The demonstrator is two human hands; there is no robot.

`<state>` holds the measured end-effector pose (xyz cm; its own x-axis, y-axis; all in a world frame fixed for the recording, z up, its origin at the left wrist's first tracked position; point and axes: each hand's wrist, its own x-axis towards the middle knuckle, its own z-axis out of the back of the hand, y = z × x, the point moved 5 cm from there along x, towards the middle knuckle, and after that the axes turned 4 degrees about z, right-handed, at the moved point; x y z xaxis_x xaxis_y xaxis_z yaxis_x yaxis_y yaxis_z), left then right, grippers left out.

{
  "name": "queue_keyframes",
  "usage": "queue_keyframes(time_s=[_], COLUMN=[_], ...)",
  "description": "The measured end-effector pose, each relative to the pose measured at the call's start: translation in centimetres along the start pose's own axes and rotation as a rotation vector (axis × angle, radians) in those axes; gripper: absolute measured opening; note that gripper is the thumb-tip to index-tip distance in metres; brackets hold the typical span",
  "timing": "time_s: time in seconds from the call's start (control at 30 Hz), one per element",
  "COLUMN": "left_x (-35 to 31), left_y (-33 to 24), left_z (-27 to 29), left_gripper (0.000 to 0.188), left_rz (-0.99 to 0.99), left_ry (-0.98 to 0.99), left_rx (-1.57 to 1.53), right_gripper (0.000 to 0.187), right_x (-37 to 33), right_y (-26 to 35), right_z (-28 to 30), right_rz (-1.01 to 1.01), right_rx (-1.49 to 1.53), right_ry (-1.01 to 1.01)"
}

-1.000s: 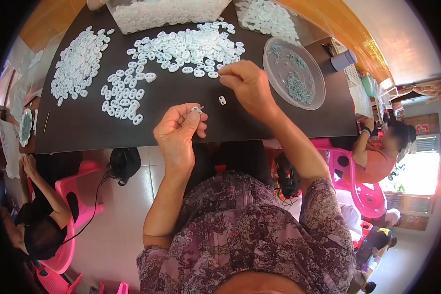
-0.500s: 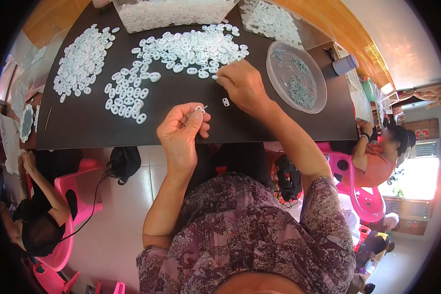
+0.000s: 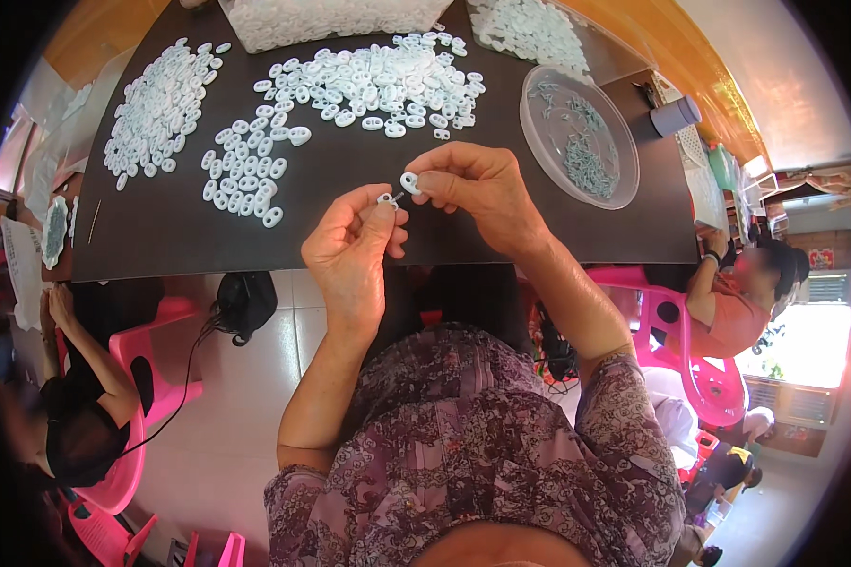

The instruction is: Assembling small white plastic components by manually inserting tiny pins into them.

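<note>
My left hand (image 3: 350, 248) pinches a small white plastic piece (image 3: 385, 199) between thumb and fingertips, above the table's near edge. A thin metal screw (image 3: 399, 197) sticks out of that piece toward the right. Close beside it, my right hand (image 3: 482, 194) grips a white oval plastic piece with two holes (image 3: 409, 181) by its right end. The oval piece is at the screw's tip; whether they touch I cannot tell. Beyond both hands lies a large heap of similar white two-hole pieces (image 3: 378, 85). A smaller group of white ovals (image 3: 246, 175) is spread left of my hands.
Another white heap (image 3: 161, 109) covers the table's far left. Two clear bins (image 3: 255, 40) (image 3: 624, 61) of white pieces stand at the back. A round clear dish (image 3: 539, 142) of grey screws sits right, near a grey cup (image 3: 674, 117). People on pink chairs (image 3: 714, 387) sit at both sides.
My right hand has come back from the heap's near edge toward my left hand, bringing a white oval piece up to the screw. My left hand has stayed nearly in place.
</note>
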<state>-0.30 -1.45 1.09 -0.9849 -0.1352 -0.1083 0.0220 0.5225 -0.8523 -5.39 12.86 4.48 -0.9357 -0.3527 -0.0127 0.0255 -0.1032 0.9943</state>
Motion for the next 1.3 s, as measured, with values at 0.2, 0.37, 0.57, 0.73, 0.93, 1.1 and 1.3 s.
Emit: queue_keyframes(time_s=[0.2, 0.37, 0.57, 0.73, 0.93, 1.1, 1.3], left_x=[-0.2, -0.3, -0.5, -0.5, -0.5, -0.3, -0.1], left_y=[0.2, 0.3, 0.3, 0.5, 0.6, 0.9, 0.8], left_z=[-0.2, -0.1, -0.1, -0.1, -0.3, -0.3, -0.4], left_gripper=[0.015, 0.014, 0.013, 0.013, 0.013, 0.016, 0.020], left_rz=[0.019, 0.046, 0.020, 0.008, -0.004, -0.020, -0.007], left_ry=[-0.015, -0.029, -0.039, -0.049, -0.039, 0.009, 0.035], left_rx=[-0.002, 0.008, 0.022, 0.006, 0.003, -0.036, -0.064], right_gripper=[0.016, 0.012, 0.013, 0.012, 0.010, 0.009, 0.013], right_x=[-0.3, -0.5, -0.8, -1.1, -1.4, -1.5, -1.8], right_y=[0.5, 0.8, 0.5, 0.2, 0.2, 0.3, 0.7], right_z=[-0.3, -0.8, -1.0, -1.3, -1.8, -1.8, -1.9], right_rz=[0.058, 0.092, 0.157, 0.193, 0.246, 0.316, 0.396], right_rx=[-0.031, -0.016, -0.120, -0.211, -0.239, -0.300, -0.393], right_ry=[-0.026, -0.057, -0.079, -0.120, -0.132, -0.144, -0.144])
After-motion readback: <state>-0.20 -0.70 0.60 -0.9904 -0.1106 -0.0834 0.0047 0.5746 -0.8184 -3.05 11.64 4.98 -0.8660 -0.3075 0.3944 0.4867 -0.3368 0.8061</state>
